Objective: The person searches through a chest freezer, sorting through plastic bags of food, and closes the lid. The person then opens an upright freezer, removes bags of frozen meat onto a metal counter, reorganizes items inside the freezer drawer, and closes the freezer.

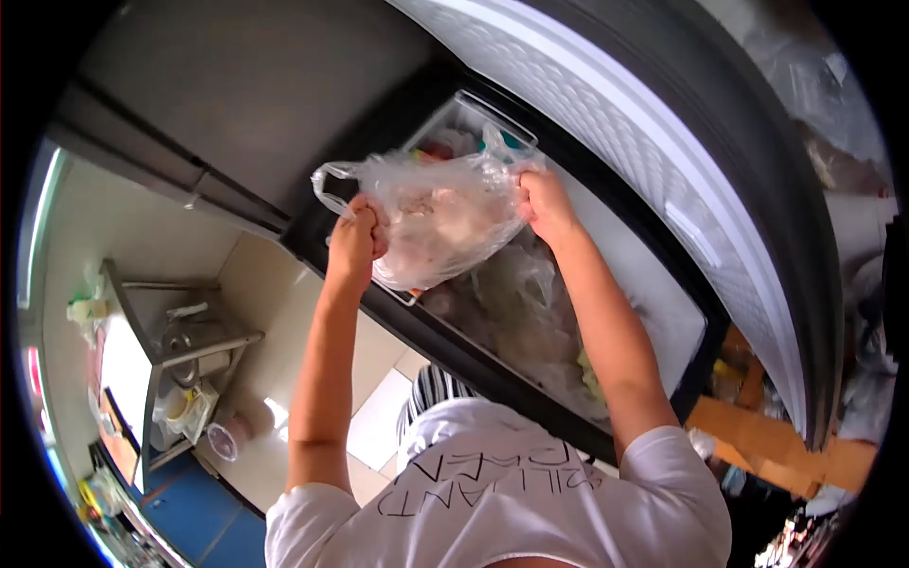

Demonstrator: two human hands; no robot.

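Observation:
A clear plastic bag (445, 222) with pale pinkish contents is stretched between my two hands, above the open chest freezer (407, 327). My left hand (358, 237) is closed on the bag's left side, near a loose handle loop. On the opposite side, my right hand (544, 201) grips the bag's upper right edge. What exactly the bag contains is blurred by the plastic. Below it inside the freezer lie more clear bags (530, 303), and something red and green shows behind the held bag.
The freezer's raised lid (663, 142) arches along the right. A wire basket rim (492, 109) crosses the freezer's far end. To the left stands a metal rack (180, 350) with kitchenware, and a round tub (225, 440) is on the floor. Cardboard (776, 440) lies at right.

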